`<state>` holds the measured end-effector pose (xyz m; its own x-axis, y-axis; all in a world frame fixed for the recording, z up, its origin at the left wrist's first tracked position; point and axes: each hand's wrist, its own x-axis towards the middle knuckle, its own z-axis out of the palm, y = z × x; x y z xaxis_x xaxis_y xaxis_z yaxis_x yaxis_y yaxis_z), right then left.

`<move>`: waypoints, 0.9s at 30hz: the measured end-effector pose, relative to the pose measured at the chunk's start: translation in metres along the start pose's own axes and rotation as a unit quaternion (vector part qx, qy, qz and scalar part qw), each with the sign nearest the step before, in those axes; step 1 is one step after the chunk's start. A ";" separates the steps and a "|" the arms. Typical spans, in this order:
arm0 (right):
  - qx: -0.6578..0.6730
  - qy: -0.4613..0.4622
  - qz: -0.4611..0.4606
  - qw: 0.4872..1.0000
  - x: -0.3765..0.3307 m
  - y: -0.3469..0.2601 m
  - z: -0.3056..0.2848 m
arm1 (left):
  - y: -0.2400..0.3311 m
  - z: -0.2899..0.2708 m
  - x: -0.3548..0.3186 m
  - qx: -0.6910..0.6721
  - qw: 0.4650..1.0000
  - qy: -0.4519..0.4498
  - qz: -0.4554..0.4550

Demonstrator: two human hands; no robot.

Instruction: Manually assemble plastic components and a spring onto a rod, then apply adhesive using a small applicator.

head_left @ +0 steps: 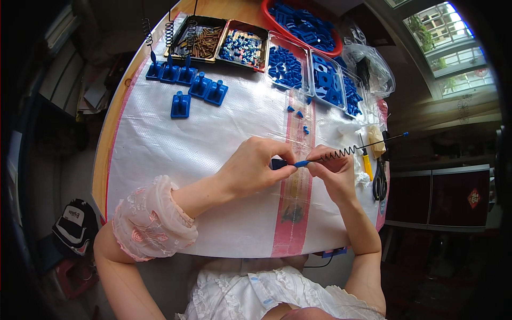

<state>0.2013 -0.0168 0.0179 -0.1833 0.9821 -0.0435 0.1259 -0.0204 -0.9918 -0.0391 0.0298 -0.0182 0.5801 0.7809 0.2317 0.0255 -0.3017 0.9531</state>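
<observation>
Over the white woven mat [176, 133], the left hand [250, 168] pinches a small blue plastic base [278, 163], seemingly light and rigid, while the right hand [333, 173] closes on the blue-sleeved end of a thin, springy coiled wire antenna [349, 151], best held there.

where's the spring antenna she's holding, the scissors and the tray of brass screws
spring antenna [341, 153], head view, on the black coiled middle of the rod.
scissors [380, 184], head view, on the dark handle loops by the table's right edge.
tray of brass screws [184, 24], head view, on its dark upper left rim.
</observation>
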 end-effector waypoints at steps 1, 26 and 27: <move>0.011 0.003 -0.005 1.000 -0.001 0.004 0.001 | -0.002 0.002 0.000 0.001 1.000 0.001 0.006; 0.099 -0.044 -0.044 0.993 -0.002 0.042 -0.006 | 0.003 0.005 -0.004 0.074 0.997 -0.002 -0.003; 0.102 -0.046 -0.044 0.993 -0.002 0.043 -0.006 | 0.004 0.005 -0.004 0.078 0.997 -0.003 -0.003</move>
<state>0.2128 -0.0182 -0.0236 -0.2744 0.9607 0.0425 -0.0924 0.0177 -0.9956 -0.0374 0.0227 -0.0159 0.5849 0.7793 0.2249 0.1552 -0.3796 0.9120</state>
